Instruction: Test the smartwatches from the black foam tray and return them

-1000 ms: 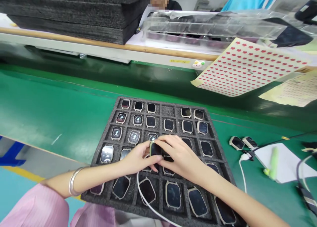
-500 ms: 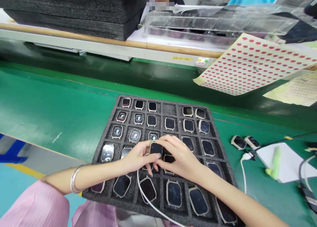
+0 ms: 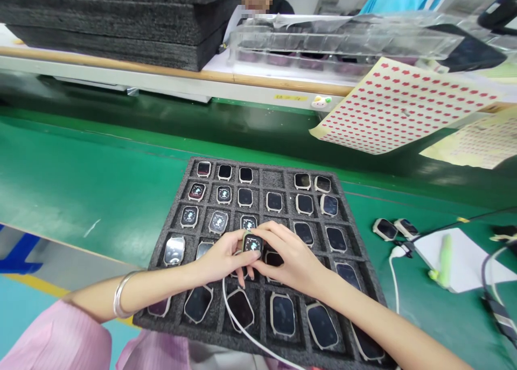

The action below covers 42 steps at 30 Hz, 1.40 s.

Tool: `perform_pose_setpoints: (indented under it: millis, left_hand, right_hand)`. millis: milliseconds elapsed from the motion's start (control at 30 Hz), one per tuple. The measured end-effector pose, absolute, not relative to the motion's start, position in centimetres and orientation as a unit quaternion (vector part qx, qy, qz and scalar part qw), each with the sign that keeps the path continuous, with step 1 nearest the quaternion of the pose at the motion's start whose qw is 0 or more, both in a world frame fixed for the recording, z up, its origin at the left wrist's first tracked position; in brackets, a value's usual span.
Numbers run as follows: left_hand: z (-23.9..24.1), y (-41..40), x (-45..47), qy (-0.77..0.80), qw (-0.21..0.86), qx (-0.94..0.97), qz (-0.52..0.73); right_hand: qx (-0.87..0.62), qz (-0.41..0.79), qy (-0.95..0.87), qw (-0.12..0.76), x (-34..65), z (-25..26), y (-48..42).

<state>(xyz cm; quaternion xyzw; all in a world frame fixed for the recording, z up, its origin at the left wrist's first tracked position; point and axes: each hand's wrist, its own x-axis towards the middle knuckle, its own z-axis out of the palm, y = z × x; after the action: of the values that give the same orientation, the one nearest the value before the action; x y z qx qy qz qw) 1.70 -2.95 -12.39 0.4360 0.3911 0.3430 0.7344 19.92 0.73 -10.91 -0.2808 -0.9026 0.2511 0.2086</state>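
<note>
A smartwatch case (image 3: 253,243) without a strap is held between both hands over the middle of the tray, its screen lit with a watch face. My left hand (image 3: 228,257) is closed around its left side, thumb along the lower edge. On its right, my right hand (image 3: 288,254) is closed with fingertips at the top and lower corner. A white cable (image 3: 242,329) runs up under my left hand; its upper end is hidden. Below lies the dark foam tray (image 3: 273,179), its compartments holding several similar watches (image 3: 283,313), some with lit screens.
Two watches (image 3: 385,229) lie right of the tray, near a white cable plug (image 3: 399,251) and a white pad (image 3: 460,257) with a green pen (image 3: 445,259). Black foam trays (image 3: 100,25) and clear plastic trays (image 3: 343,41) stand on the shelf. A sticker sheet (image 3: 404,109) hangs from its edge.
The held watch's screen was dark and now shows a lit face. Both hands keep the same grip. The whole view has shifted slightly.
</note>
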Motion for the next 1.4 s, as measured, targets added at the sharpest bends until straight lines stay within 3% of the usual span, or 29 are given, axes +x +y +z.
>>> perform_pose_setpoints:
  millis: [1067, 1233, 1333, 1400]
  left_hand:
    - [-13.1, -3.4, 1.9, 0.393, 0.723, 0.458, 0.336]
    - [-13.6, -4.0, 1.9, 0.420, 0.650, 0.538, 0.333]
    - [-13.8, -4.2, 1.9, 0.400, 0.643, 0.555, 0.344]
    - [-13.6, -4.3, 2.0, 0.402, 0.661, 0.536, 0.337]
  right_hand:
    - [-0.281, 0.237, -0.904, 0.218, 20.2, -10.7, 0.3]
    - [-0.267, 0.242, -0.900, 0.246, 20.8, -9.5, 1.1]
    - [-0.302, 0.256, -0.872, 0.288, 21.9, -9.2, 2.3]
    - [-0.340, 0.225, -0.874, 0.265, 22.7, -9.3, 3.1]
